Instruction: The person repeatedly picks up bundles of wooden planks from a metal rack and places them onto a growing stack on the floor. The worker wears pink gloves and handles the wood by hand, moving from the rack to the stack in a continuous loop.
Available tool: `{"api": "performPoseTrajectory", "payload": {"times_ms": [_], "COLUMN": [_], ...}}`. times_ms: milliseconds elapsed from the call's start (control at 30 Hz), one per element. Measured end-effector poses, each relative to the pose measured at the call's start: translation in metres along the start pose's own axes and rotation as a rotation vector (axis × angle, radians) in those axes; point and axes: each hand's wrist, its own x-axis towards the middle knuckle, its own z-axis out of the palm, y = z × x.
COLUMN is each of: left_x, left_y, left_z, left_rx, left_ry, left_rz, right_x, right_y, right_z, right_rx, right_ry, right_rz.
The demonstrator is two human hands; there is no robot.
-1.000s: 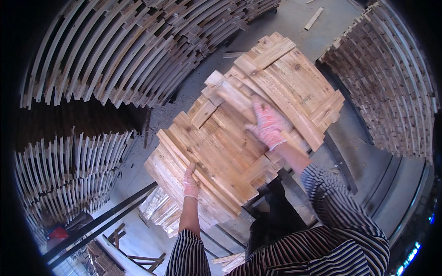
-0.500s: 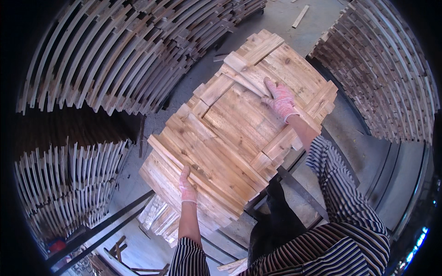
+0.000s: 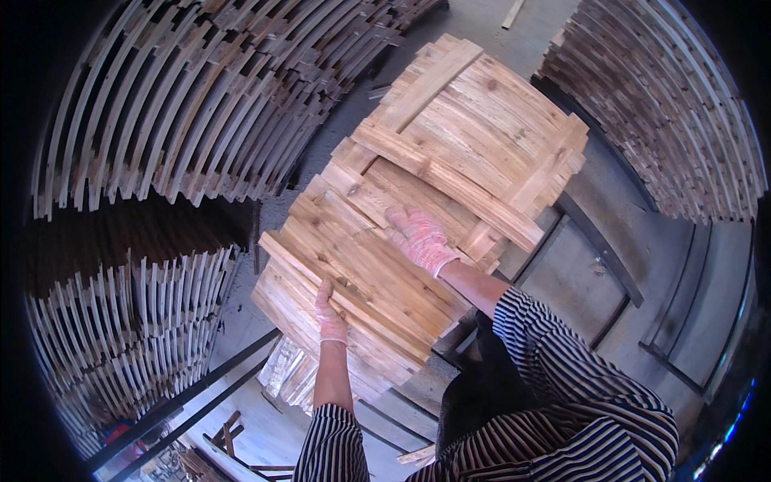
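Observation:
My left hand point(image 3: 331, 315), in a pink-and-white knit glove, grips the edge of a narrow wooden plank point(image 3: 353, 304) at the near left of the stack. Its thumb shows; most of the other fingers are hidden. My right hand point(image 3: 419, 241), gloved alike, lies with fingers spread over the pale planks point(image 3: 353, 253) in the middle. Just beyond it, a long plank point(image 3: 446, 178) lies across the boards. Farther off, a flat layer of planks point(image 3: 490, 112) has a crosswise plank point(image 3: 438, 84) along its left side.
Tall stacks of wooden strips stand at the far left point(image 3: 185, 104), near left point(image 3: 128, 321) and right point(image 3: 650, 112). Dark metal bars point(image 3: 185, 402) run at the lower left. A curved metal strip point(image 3: 602, 249) lies right of the planks. A loose strip point(image 3: 512, 13) lies on the far floor.
My right hand has moved left and nearer, off the far boards. The plank that was under it now lies flat across the stack. My left hand stays at the same plank edge.

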Motion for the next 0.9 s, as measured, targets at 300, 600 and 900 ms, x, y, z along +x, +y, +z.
{"api": "performPoseTrajectory", "payload": {"times_ms": [300,600,900], "left_x": [-0.008,-0.029,-0.008], "left_y": [-0.006,0.022,0.03], "left_z": [-0.003,0.026,0.115], "left_rx": [0.051,-0.276,-0.46], "left_ry": [0.039,-0.161,-0.143], "left_rz": [0.091,0.121,0.166], "right_x": [0.048,-0.01,0.018], "right_y": [0.058,-0.041,-0.014], "right_z": [-0.089,-0.05,-0.121], "right_rx": [-0.162,0.133,0.207], "right_ry": [-0.143,-0.268,-0.334], "right_rz": [0.101,-0.019,0.079]}}
